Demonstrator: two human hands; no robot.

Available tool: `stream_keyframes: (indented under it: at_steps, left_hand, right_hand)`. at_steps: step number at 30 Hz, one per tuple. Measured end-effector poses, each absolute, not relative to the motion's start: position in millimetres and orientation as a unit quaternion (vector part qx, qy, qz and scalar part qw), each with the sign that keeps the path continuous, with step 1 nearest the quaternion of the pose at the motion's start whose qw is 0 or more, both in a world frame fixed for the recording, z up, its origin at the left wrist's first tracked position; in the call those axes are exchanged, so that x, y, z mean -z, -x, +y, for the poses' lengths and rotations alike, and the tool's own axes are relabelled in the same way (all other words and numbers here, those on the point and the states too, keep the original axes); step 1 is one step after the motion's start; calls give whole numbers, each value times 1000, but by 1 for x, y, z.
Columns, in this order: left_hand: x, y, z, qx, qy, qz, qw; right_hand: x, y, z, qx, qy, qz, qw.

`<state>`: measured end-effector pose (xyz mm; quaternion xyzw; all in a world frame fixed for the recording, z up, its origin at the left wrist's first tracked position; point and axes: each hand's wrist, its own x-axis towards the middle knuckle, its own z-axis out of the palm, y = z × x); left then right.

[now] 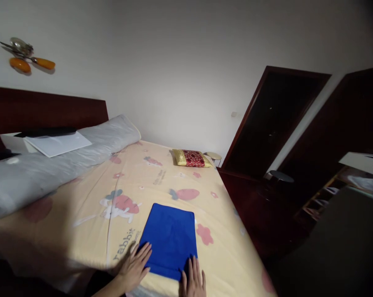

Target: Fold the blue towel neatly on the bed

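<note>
A blue piece of cloth (170,235), folded into a flat rectangle, lies near the front edge of the bed. My left hand (134,266) rests flat at its near left corner, fingers stretched out, with the fingertips on or beside the cloth's edge. At the near right corner, my right hand (193,278) also lies flat with its fingers apart, touching the cloth's edge. Neither hand grips anything. Under the cloth is a cream bed sheet (161,185) printed with rabbits, carrots and flowers.
A rolled grey quilt (62,165) lies along the headboard (44,109), with a white box (15,142) behind it. Toward the far edge sits a red and gold pillow (192,158). Right of the bed are a dark stool (281,176) and a shelf (324,192).
</note>
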<state>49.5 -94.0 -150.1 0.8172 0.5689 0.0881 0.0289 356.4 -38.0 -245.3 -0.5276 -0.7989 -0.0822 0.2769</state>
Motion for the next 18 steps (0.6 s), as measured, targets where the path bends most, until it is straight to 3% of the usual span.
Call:
stream_keyframes:
  at_steps: [9,14,18]
  left_hand:
    - [205,-109,-58,-107,-811,575,14]
    - [210,-57,-66,-103,-759,643,31]
    - [208,-41,-71,-79,-716,691,58]
  right_hand:
    - [264,-271,-8,54,393,-857,329]
    - [267,-338,5,119,523,-774,337]
    - [252,-365,-1,100,601,-730,311]
